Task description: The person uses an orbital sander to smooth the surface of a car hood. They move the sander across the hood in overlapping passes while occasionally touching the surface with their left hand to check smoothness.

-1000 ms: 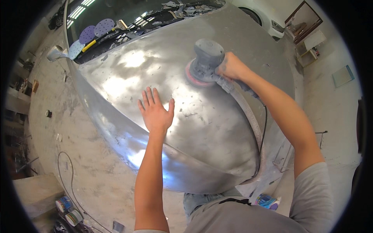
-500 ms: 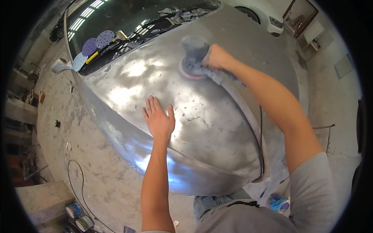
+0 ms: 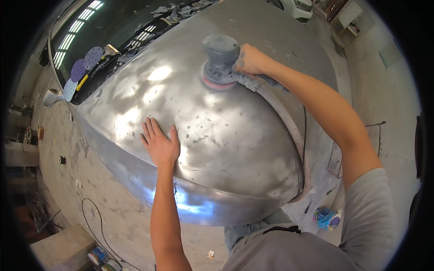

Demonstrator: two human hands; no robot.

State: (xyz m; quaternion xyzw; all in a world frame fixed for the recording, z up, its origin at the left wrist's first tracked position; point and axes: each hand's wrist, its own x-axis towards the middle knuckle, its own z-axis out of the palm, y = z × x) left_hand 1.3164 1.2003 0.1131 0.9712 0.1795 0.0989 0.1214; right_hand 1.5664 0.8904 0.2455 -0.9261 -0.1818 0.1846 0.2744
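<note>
1. Nearest my head camera, a grey short fabric sleeve [image 3: 368,212] and a grey shirt front [image 3: 289,248] line the lower edge, the wearer standing against the nose of the car.
2. I see the left arm reach almost straight forward, ending in a bare left hand [image 3: 161,147] laid palm-down, fingers extended, thumb standing apart, with nothing in its grasp.
3. Under that palm spreads a broad, curved bare-metal and grey car hood [image 3: 253,144], cloudy with dull and bright patches and flecked with small dark marks.
4. A ribbed, pale grey flexible hose [image 3: 280,110] curves over the hood's right side, a thin black cable [image 3: 304,131] near it.
5. The right arm bends at an elbow held wide to the right, its forearm angling inward; the bare right hand [image 3: 252,59] is clamped around the sander's grip.
6. That dusty, dark grey round-headed power sander [image 3: 220,56] sits on the hood, ahead and to the right of the left hand, a reddish rim showing at its base, the hose joined behind.
7. Beyond, at the dark glass windscreen [image 3: 106,27], lie two purple perforated round discs [image 3: 93,57], a pale blue one and a yellow-handled tool [image 3: 82,82].
8. Farthest off, I make out part of a white car [image 3: 302,7].
</note>
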